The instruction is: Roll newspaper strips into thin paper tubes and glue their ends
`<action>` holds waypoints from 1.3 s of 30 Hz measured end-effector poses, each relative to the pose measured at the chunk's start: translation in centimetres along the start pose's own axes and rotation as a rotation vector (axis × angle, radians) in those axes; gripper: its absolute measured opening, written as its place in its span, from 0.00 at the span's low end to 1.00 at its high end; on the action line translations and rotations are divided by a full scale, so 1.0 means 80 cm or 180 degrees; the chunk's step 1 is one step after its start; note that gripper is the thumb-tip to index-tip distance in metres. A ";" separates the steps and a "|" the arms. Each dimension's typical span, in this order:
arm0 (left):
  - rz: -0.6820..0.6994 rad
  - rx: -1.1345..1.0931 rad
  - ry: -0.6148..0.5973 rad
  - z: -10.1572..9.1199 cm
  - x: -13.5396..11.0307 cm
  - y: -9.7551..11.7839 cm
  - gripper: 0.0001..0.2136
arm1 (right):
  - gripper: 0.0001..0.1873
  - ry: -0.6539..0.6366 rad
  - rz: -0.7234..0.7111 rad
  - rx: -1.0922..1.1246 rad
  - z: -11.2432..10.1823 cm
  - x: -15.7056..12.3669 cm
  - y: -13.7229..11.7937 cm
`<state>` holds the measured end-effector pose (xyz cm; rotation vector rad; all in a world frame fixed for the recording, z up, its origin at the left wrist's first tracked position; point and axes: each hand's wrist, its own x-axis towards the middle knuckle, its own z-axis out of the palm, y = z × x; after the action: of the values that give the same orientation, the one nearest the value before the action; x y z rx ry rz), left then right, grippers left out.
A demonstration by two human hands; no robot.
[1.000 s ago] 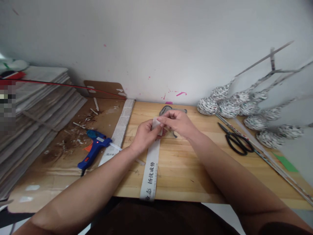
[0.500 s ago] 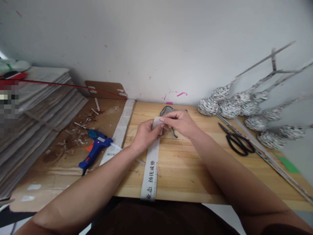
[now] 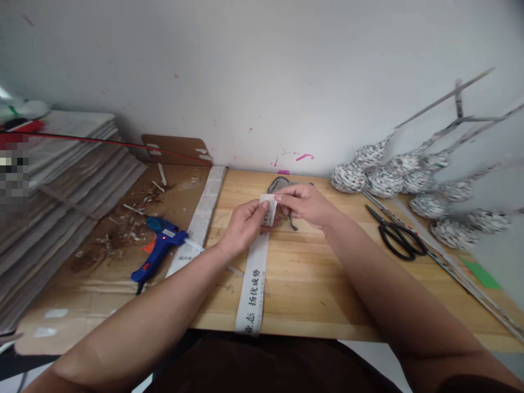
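A long strip of printed newspaper runs from the front edge of the wooden table up to my hands, its far end folded over. My left hand is closed on the folded end, thumb on top. My right hand pinches the top right corner of the same fold between thumb and fingers. Just behind my hands lies a grey object with a dark cord, partly hidden by them.
A blue glue gun with a lit red light rests on cardboard at left, near bundled newspaper stacks. More paper strips lie beside it. Black-handled scissors and woven paper balls with long stems are at right.
The folded end of the strip has turned so that printing shows on it. My right thumb and fingers have shifted slightly right, to the fold's corner.
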<state>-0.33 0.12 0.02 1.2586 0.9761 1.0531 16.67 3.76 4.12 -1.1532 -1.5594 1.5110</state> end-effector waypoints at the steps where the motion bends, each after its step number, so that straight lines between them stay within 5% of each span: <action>1: 0.0004 0.0014 -0.0004 0.000 -0.001 0.001 0.21 | 0.15 0.0002 -0.0020 -0.0022 0.000 0.000 0.001; 22: 0.0124 0.0324 -0.0182 0.001 0.003 -0.004 0.09 | 0.19 0.0560 -0.0163 0.0088 0.010 0.007 0.011; 30: 0.0450 0.0903 -0.0236 -0.003 0.001 -0.001 0.09 | 0.20 0.0639 -0.0248 0.0408 0.017 0.004 0.009; 39: 0.0336 0.0796 -0.0027 0.005 -0.004 0.003 0.15 | 0.22 0.0395 -0.0299 0.0460 0.028 -0.001 0.009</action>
<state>-0.01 -0.32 0.33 1.5321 1.0687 1.0282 14.77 2.75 3.15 -1.0565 -1.3790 1.4374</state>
